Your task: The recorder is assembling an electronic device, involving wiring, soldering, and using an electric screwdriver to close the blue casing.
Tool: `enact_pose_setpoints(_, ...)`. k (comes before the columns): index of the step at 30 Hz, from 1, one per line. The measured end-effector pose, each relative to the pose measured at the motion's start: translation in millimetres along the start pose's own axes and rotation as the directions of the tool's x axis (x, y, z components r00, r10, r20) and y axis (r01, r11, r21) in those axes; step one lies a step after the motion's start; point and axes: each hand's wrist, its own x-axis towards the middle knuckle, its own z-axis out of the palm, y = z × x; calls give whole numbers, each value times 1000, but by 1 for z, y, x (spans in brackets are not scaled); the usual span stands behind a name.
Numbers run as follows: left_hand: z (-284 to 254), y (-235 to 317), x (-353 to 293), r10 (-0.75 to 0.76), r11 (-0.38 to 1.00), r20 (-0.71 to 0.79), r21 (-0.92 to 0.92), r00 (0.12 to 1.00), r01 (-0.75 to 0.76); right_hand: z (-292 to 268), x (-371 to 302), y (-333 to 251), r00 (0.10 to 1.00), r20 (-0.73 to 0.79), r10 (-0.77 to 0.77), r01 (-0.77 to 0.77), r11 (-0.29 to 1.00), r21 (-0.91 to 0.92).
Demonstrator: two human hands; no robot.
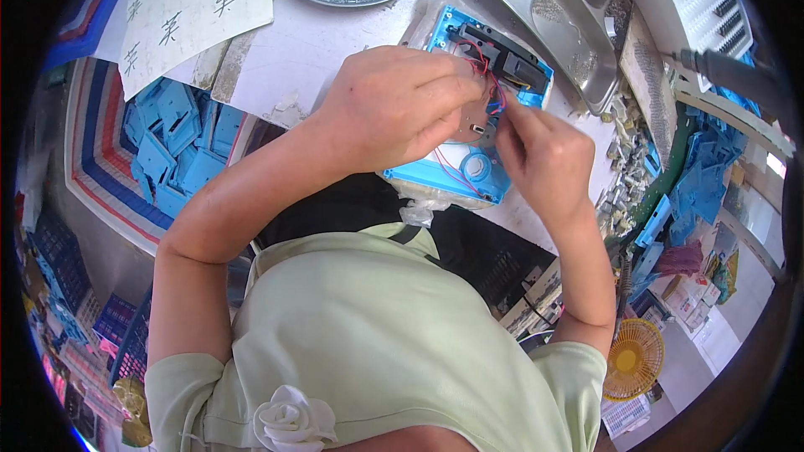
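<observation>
A light-blue plastic housing (pixel 494 187) lies on the white worktop between my hands. Across its far end sits a black plastic module (pixel 511 67). Thin red and blue wires (pixel 496 94) run from it over a brown circuit board (pixel 476 117) in the middle of the housing. My left hand (pixel 394 105) reaches over the board from the left with bent, closed fingers; what is between their tips is hidden. From the right, the thumb and forefinger of my right hand (pixel 548 155) are pinched together on the wires at the board's edge.
A round tray (pixel 356 0) of small screws stands at the far side, beside a metal compartment tray (pixel 578 71). Small metal parts (pixel 624 151) lie at the right. A striped bag (pixel 92 142) holds blue plastic pieces (pixel 172 146). A written sheet (pixel 197 25) lies at the far left.
</observation>
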Motion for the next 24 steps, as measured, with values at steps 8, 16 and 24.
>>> enact_pose_setpoints(8,1,0,-1,-10,1000,22,-17,1000,10,-20,2,2,985,175,0,1,1000,-7)
enact_pose_setpoints(16,-5,2,-2,-33,999,80,12,996,32,-10,-10,7,999,35,26,-31,984,174)
enact_pose_setpoints(24,-6,5,1,-34,999,94,7,995,33,-11,-6,8,993,111,38,-51,992,112)
